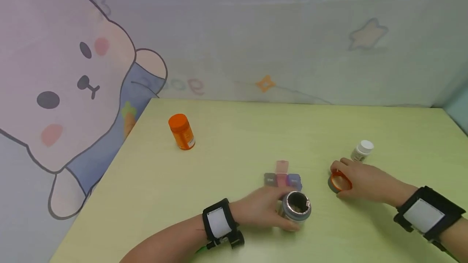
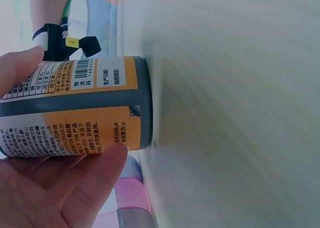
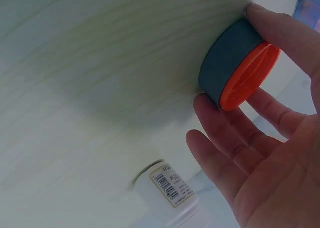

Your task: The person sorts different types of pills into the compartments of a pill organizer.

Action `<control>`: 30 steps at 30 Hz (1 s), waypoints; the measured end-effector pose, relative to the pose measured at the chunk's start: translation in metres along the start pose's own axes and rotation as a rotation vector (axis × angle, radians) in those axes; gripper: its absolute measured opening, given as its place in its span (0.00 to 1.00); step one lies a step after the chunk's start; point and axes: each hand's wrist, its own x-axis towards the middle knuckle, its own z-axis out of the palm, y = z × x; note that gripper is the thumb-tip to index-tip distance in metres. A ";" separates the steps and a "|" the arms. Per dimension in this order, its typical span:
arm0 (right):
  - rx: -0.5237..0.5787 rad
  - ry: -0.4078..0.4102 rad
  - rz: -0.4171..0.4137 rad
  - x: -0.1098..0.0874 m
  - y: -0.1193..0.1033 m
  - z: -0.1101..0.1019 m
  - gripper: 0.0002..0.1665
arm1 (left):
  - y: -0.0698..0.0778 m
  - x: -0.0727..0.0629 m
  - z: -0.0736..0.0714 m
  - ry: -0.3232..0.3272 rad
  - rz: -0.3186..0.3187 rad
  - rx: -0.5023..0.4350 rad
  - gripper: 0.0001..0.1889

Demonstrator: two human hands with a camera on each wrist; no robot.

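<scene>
My left hand (image 1: 261, 208) grips an upright grey jar (image 1: 295, 215) from its left side, thumb and fingers around the body. The jar is uncapped, with torn foil round its dark mouth. In the left wrist view its orange-and-white printed label (image 2: 85, 123) shows, and its base meets the table. My right hand (image 1: 365, 182) pinches a round lid (image 3: 227, 62), grey outside and orange inside, between thumb and fingertips. The lid's hollow side faces up, close to the tabletop. Just behind the left hand lies a small pill organizer (image 1: 281, 180) with coloured compartments; its pink flap stands open.
A small white bottle (image 1: 363, 149) with a white cap stands just beyond the right hand. Farther back on the left is an orange bottle (image 1: 182, 132) with its cap on. A patterned cloth (image 1: 234, 52) hangs behind the pale table (image 1: 226, 133).
</scene>
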 end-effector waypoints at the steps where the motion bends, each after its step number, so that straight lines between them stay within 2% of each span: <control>1: -0.005 0.015 0.005 -0.001 0.000 0.001 0.30 | 0.001 0.000 -0.001 -0.003 -0.008 0.007 0.26; 5: -0.035 0.097 0.011 -0.003 -0.005 0.006 0.35 | 0.002 0.000 -0.004 -0.018 -0.051 0.028 0.29; 9: -0.044 0.267 -0.037 -0.010 -0.016 0.015 0.39 | 0.000 -0.004 -0.008 -0.073 -0.083 0.095 0.37; 11: 0.000 0.355 -0.068 -0.015 -0.027 0.019 0.39 | -0.002 -0.008 -0.014 -0.100 -0.100 0.142 0.39; 13: 0.100 0.397 -0.103 -0.019 -0.039 0.022 0.39 | -0.003 -0.013 -0.024 -0.105 -0.125 0.163 0.38; 16: 0.321 0.350 -0.159 -0.020 -0.056 0.025 0.38 | -0.006 -0.017 -0.042 -0.039 -0.146 0.193 0.31; 19: 0.548 0.246 -0.231 -0.017 -0.071 0.030 0.38 | -0.011 -0.016 -0.056 0.059 -0.161 0.259 0.27; 21: 0.664 0.180 -0.259 -0.015 -0.079 0.035 0.40 | -0.015 -0.012 -0.060 0.093 -0.178 0.323 0.27; 26: 0.814 0.142 -0.314 -0.010 -0.090 0.044 0.44 | -0.030 0.003 -0.055 0.058 -0.238 0.430 0.30; 30: 0.884 0.136 -0.339 -0.008 -0.093 0.046 0.42 | -0.034 0.013 -0.050 0.019 -0.246 0.481 0.30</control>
